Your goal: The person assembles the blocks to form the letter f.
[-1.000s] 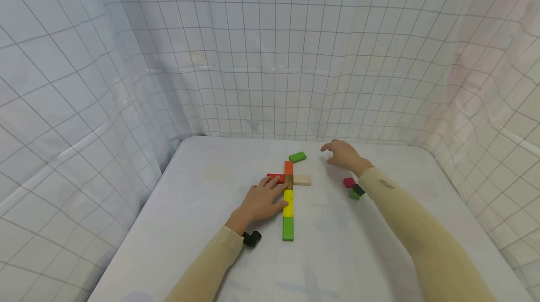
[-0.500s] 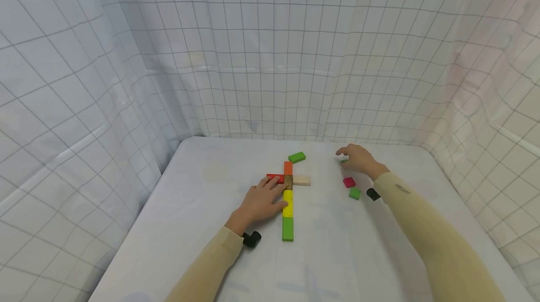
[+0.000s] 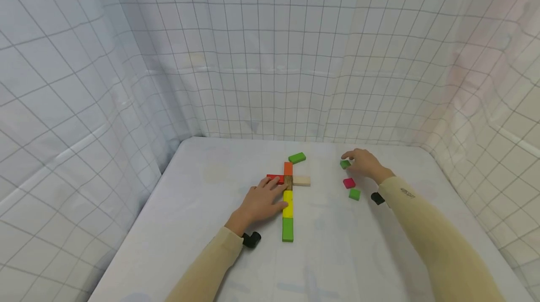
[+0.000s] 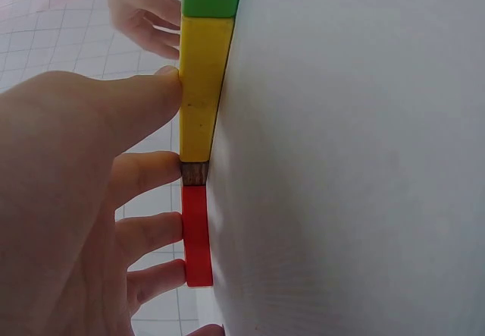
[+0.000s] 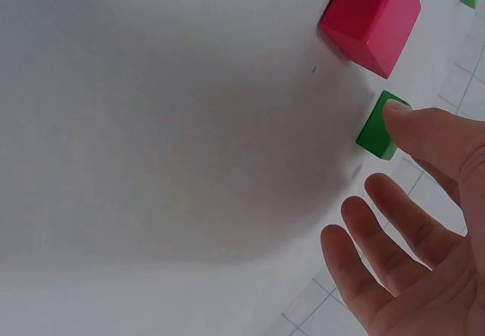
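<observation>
We work on a white desk [image 3: 202, 227] walled in by gridded white sheeting [image 3: 270, 58]. Largest on it is the flat cross of blocks at the centre: a line running near to far of a green block [image 3: 288, 229], a yellow block [image 3: 288, 202], a small brown block [image 3: 288, 182] and an orange block [image 3: 288, 168], with a red block [image 3: 274, 178] out to the left of the brown one and a pale wooden block [image 3: 302, 180] out to the right. The pieces lie end to end and touching, so we judge this much already laid.

Our left hand [image 3: 262, 201] lies flat beside the cross, fingers straight and spread; the left wrist view shows the thumb against the yellow block and the fingertips [image 4: 163, 230] against the brown and red ones, pressing rather than gripping.

Loose pieces are what is left, by our reckoning. A longer green block [image 3: 297, 157] lies askew just beyond the orange one, not joined. To the right, well apart from the cross, lie a pink block [image 3: 348, 182], a green cube [image 3: 355, 193] nearer to us, and a small green block [image 3: 345, 164] farther off. Our right hand [image 3: 363, 163] is over that last one with fingers relaxed and spread, the thumb tip touching it in the right wrist view; it is not pinched or lifted.
</observation>
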